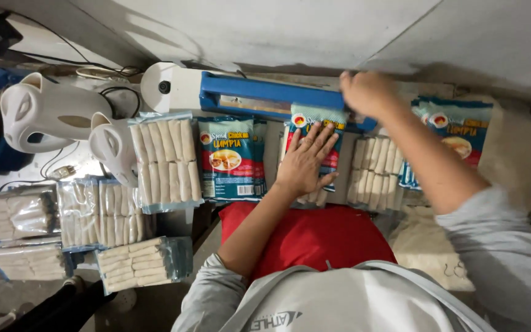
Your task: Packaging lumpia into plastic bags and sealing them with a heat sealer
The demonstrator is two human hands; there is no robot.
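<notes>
My left hand (305, 160) lies flat, fingers spread, on a printed plastic packet of pale rolls (332, 157) whose top end sits under the blue bar of a heat sealer (265, 97). My right hand (365, 91) grips the right end of that blue bar and presses on it. The sealer's white base runs along the wall in front of me.
A printed packet (232, 158) and a clear packet of rolls (164, 161) lie left of my hand. More packets are stacked at far left (78, 215) and at right (456, 132). Two white electric kettles (44, 110) stand at left. A red cloth (308, 237) covers my lap.
</notes>
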